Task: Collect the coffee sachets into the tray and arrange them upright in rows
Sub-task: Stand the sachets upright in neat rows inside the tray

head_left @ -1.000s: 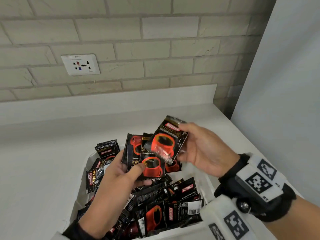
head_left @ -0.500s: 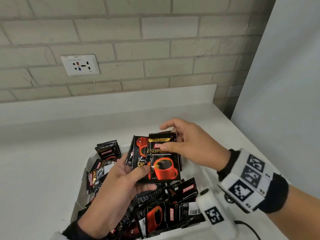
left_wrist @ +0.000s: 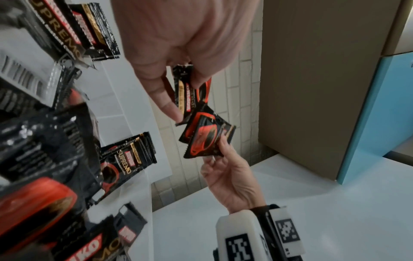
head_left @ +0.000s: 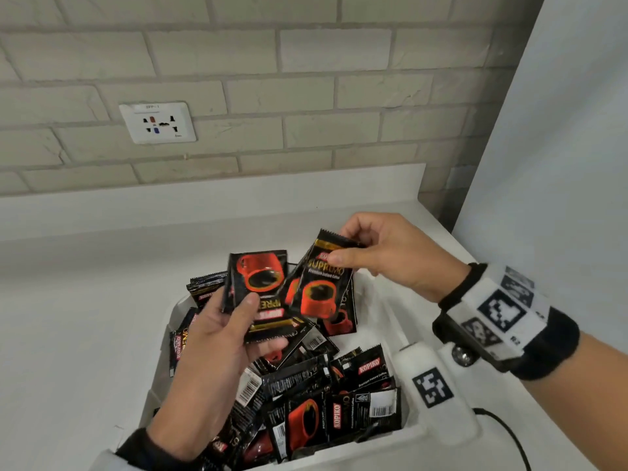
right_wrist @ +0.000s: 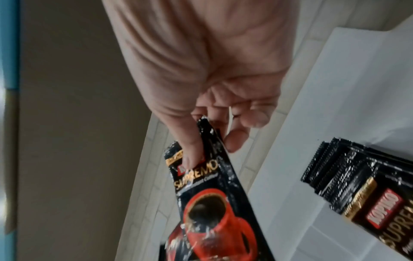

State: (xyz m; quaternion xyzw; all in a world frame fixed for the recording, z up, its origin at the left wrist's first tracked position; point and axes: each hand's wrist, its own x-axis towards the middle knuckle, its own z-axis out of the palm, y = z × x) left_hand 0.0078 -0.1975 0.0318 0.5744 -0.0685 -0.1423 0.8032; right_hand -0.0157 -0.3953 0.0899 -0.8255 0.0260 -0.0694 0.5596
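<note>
Coffee sachets (head_left: 326, 396) fill a white tray (head_left: 384, 321) on a pale counter (head_left: 85, 334). Above the heap, the right hand (head_left: 390, 256) pinches one sachet (head_left: 319, 283) by its top edge, thumb on the printed face — label upright, tilted. At its 9 o'clock, just touching, the left hand (head_left: 217, 341) clamps a small fan of sachets (head_left: 261, 294) under its thumb, print upside down. At the tray's 11 o'clock a short stack (head_left: 205, 287) stands on edge. A wall socket (head_left: 157, 123) sits at 11 o'clock on the brick wall.
</note>
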